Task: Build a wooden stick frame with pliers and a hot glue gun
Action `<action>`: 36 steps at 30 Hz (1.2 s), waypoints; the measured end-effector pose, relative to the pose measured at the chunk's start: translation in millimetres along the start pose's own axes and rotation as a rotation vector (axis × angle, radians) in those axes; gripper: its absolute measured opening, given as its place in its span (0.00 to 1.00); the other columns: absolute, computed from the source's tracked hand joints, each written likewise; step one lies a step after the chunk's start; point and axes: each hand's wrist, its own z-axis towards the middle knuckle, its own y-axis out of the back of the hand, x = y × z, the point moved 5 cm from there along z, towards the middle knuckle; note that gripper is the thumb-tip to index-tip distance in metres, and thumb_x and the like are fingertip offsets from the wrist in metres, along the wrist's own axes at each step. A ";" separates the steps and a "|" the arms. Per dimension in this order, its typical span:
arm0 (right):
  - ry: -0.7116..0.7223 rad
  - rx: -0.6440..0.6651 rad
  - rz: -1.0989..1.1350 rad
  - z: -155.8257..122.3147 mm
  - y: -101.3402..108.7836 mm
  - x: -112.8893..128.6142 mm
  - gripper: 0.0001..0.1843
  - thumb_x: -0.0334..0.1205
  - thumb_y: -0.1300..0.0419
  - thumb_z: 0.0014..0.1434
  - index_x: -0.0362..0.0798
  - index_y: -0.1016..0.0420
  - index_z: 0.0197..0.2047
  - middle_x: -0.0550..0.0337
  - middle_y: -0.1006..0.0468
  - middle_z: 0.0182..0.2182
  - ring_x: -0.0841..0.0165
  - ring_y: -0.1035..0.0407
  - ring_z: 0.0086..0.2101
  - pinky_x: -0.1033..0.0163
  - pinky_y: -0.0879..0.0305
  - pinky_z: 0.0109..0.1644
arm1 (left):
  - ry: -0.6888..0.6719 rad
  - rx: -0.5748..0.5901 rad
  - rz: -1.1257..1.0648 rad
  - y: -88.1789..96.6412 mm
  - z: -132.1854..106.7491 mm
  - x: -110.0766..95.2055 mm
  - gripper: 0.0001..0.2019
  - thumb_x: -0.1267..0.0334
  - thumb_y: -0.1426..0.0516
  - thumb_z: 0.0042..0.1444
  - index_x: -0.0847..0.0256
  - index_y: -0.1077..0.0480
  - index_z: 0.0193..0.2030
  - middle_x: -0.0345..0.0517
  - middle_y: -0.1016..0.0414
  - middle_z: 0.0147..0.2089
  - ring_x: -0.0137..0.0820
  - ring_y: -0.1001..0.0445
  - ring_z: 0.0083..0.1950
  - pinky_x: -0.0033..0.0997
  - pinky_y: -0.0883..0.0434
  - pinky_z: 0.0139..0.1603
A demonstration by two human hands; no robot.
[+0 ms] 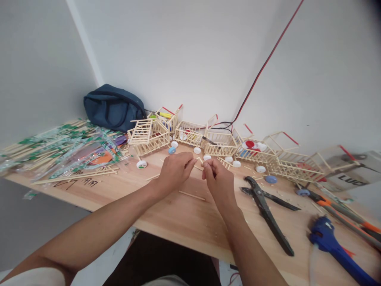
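My left hand (176,170) is closed over the middle of the table, its thumb and fingers pinched together; what they hold, if anything, is hidden. Facing it, my right hand (219,180) is closed too, with a short thin wooden stick (200,160) at its fingertips. The two sets of fingertips are a small gap apart. On the tabletop just below lies another cut stick (192,195). Behind my hands stands a row of small cart-shaped frames built of sticks, among them one cart (220,143) with white bottle caps (236,163) by its base.
Packaged chopsticks (68,151) pile up at left, near a blue bag (114,107). Black pliers (264,210) lie right of my right hand. Farther right are a blue glue gun (336,242), orange-handled pliers (342,210) and a box (354,174) by the wall.
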 end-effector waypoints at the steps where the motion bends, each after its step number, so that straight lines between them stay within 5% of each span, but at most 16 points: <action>1: -0.001 0.000 -0.001 0.1 0.0 0.2 0.13 0.40 0.50 0.63 0.49 0.36 0.26 0.67 0.32 0.19 0.72 0.38 0.23 0.67 0.47 0.31 | 0.001 0.000 -0.001 0.0 0.0 0.0 0.16 0.59 0.51 0.63 0.61 0.37 0.26 0.39 0.33 0.25 0.27 0.37 0.27 0.30 0.46 0.30; 36: 0.027 0.004 -0.013 -1.0 -0.8 1.2 0.14 0.41 0.50 0.63 0.49 0.36 0.27 0.68 0.32 0.19 0.72 0.38 0.22 0.66 0.47 0.31 | 0.026 -0.017 0.099 -1.2 -1.4 0.0 0.20 0.50 0.51 0.63 0.61 0.36 0.24 0.41 0.32 0.24 0.28 0.38 0.26 0.30 0.50 0.28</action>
